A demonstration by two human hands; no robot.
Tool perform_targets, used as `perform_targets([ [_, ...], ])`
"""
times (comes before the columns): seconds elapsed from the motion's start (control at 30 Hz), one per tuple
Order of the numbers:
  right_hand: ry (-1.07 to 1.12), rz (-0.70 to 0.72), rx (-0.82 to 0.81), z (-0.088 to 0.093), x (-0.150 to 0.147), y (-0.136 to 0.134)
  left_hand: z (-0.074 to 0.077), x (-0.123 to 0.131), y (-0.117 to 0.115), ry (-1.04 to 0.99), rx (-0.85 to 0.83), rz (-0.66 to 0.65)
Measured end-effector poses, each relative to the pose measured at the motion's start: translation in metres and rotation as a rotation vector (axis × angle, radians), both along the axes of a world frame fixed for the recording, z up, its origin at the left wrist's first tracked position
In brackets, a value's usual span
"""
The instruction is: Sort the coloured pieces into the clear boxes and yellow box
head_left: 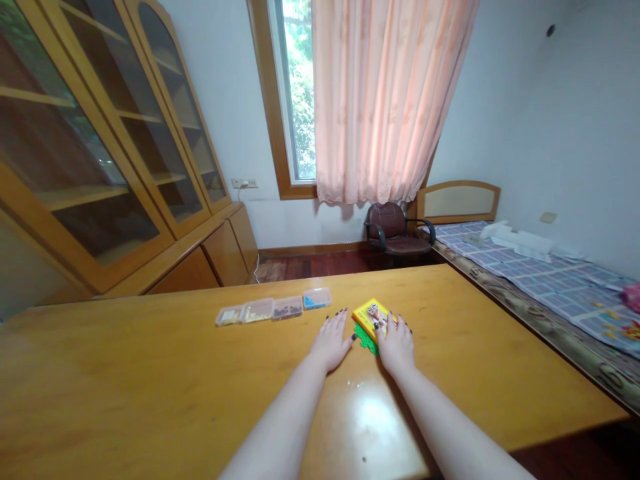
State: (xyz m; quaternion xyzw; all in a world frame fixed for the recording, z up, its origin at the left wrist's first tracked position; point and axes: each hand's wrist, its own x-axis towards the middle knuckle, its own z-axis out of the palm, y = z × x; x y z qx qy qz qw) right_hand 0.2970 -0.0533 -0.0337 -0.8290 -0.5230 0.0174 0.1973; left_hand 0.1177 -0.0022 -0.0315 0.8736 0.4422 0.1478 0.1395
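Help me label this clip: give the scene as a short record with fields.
surface: wooden table
left hand: open, flat on the table
right hand: open, fingers resting on yellow card
green piece: between the hands, at the card's near edge
clear boxes: four in a row, beyond the left hand

The card [371, 312] is yellow with a small printed picture, the board [365, 340] beside it is bright green, and the tabletop [150, 373] is honey-coloured wood. The curtain [385, 100] is pale pink; the bed [550, 273] cover shows a lilac-and-white check.
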Motion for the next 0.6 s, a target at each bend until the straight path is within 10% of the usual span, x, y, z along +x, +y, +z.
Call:
perform_targets([
  [0.33, 0.179, 0.050, 0.077, 0.003, -0.051, 0.002, -0.006, 0.001, 0.005, -0.145, -0.090, 0.182],
  [0.6, 0.929, 0.133, 0.477, -0.017, -0.016, -0.002, 0.007, -0.009, -0.001, -0.116, -0.042, 0.122],
])
